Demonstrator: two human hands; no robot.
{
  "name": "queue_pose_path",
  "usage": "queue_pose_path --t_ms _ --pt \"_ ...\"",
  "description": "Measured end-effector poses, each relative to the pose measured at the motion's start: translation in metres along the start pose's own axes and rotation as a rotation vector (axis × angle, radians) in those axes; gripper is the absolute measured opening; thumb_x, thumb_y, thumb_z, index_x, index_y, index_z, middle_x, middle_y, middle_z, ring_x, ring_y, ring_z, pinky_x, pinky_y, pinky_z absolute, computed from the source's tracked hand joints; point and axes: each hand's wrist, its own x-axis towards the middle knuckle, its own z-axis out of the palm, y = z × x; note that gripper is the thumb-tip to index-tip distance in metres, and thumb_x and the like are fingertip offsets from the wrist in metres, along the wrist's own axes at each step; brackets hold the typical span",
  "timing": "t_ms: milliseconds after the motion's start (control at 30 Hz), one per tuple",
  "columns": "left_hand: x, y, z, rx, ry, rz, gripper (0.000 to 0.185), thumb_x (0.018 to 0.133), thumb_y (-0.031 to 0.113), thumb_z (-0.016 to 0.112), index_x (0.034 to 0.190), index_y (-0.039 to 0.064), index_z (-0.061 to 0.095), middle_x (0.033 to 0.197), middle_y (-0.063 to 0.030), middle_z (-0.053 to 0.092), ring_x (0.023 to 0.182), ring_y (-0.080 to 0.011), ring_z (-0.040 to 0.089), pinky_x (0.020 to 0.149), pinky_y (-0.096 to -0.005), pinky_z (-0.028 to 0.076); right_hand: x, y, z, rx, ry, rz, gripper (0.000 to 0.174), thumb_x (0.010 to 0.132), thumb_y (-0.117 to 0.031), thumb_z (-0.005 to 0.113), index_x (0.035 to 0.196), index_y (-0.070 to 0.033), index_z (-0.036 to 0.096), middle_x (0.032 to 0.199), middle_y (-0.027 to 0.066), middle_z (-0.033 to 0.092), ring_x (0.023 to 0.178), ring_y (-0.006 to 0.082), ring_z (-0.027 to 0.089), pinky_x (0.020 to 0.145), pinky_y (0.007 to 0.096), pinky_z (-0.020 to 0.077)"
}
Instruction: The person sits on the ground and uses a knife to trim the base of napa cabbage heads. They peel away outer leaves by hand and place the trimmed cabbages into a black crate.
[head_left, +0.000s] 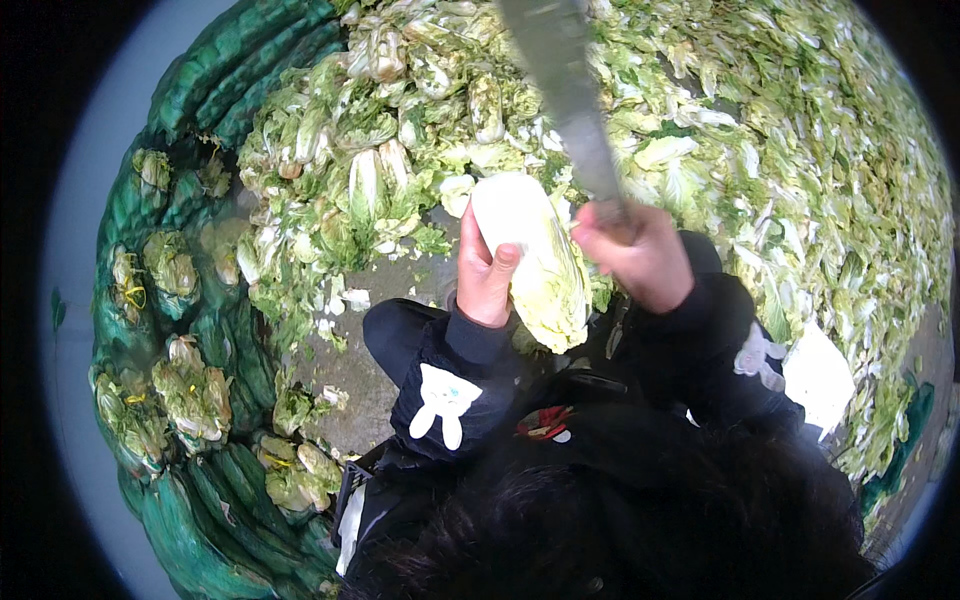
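Note:
A pale napa cabbage (536, 262) rests in my left hand (486, 270), the thumb across its side and the white stem end pointing away from me. My right hand (637, 251) grips the handle of a broad-bladed knife (570, 97). Its blade, blurred, points up and away past the upper edge of the view. The fingers of that hand are close to the cabbage's right side; whether they touch it I cannot tell.
Whole cabbages (367, 184) lie heaped ahead and to the left. Loose cabbage leaves (787, 150) cover the floor on the right. Green mesh sacks (217, 517) of cabbages line the left side, some tied with yellow string. Grey floor (337, 382) shows near my left knee.

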Motion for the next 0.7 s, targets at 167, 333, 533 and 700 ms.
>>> queue_pose_path --t_ms 167,333,533,700 --pt "-0.004 -0.002 -0.012 -0.258 -0.043 -0.16 0.077 0.075 0.052 0.057 0.13 0.006 0.028 0.12 -0.0104 0.047 0.104 -0.0215 0.053 0.085 -0.0354 0.046 0.024 -0.001 -0.081 -0.451 0.553 0.016 0.013 0.08 -0.007 0.058 0.091 0.001 0.057 0.08 0.0069 0.062 0.07 0.0137 0.059 0.061 0.0258 0.0465" --pt "0.005 -0.001 -0.014 -0.317 -0.013 -0.153 0.075 0.078 0.053 0.052 0.13 0.006 0.026 0.121 -0.0107 0.045 0.105 -0.0213 0.051 0.086 -0.0354 0.045 -0.012 0.054 -0.06 0.302 0.041 0.256 0.042 0.083 -0.021 0.06 0.118 -0.002 0.047 0.101 0.0082 0.061 0.089 0.0181 0.06 0.071 0.0299 0.0512" --pt "0.015 0.014 0.005 -0.04 0.185 0.163 0.086 0.072 0.065 0.048 0.131 0.005 0.029 0.127 -0.0122 0.041 0.113 -0.0226 0.044 0.093 -0.0368 0.039 -0.037 0.06 0.008 0.868 -0.185 0.408 0.046 0.085 -0.031 0.056 0.121 -0.004 0.044 0.117 0.0103 0.051 0.095 0.019 0.056 0.076 0.0431 0.0504" --pt "0.005 0.053 0.012 -0.138 0.174 0.284 0.088 0.075 0.07 0.035 0.136 0.007 0.022 0.136 -0.0136 0.031 0.123 -0.023 0.033 0.099 -0.0385 0.03 -0.011 0.034 -0.001 0.868 -0.288 0.519 0.046 0.089 -0.037 0.044 0.121 -0.004 0.045 0.106 0.0098 0.058 0.08 0.0182 0.061 0.066 0.0347 0.0538"
